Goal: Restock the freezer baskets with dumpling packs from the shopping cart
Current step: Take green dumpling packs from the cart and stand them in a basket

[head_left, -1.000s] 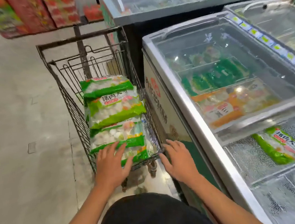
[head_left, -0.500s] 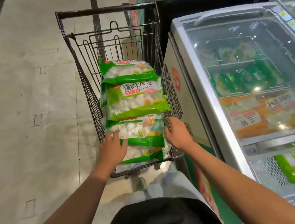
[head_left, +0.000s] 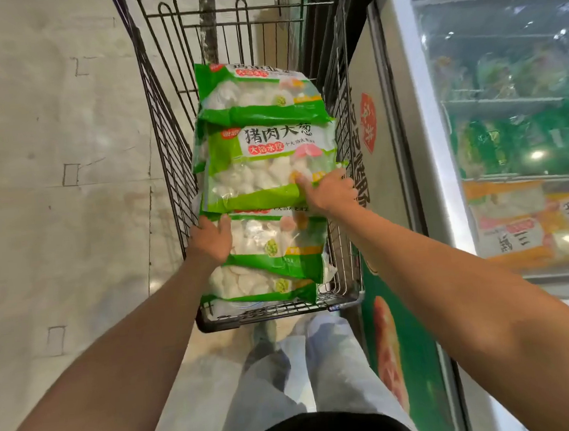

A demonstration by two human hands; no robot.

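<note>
A wire shopping cart (head_left: 165,122) stands in front of me with several green-and-white dumpling packs stacked in it. The pack with large black lettering (head_left: 264,162) lies on top in the middle. My right hand (head_left: 329,192) pinches its lower right corner, thumb on the face. My left hand (head_left: 211,239) is at the stack's left edge, just below that pack's lower left corner, with its thumb curled over the pack beneath (head_left: 272,247). Another pack (head_left: 258,93) lies farther back. The chest freezer (head_left: 411,108) is on the right, its baskets seen through the glass lid.
Green packs (head_left: 517,140) and orange packs (head_left: 518,226) lie under the freezer's glass. The freezer's printed side panel (head_left: 374,159) stands close against the cart's right side. Bare tiled floor (head_left: 51,201) spreads to the left. My legs are just behind the cart.
I have leaned in over the cart. My right hand moved from the cart's near right rim up to the lettered pack's corner. My left hand shifted to the stack's left edge.
</note>
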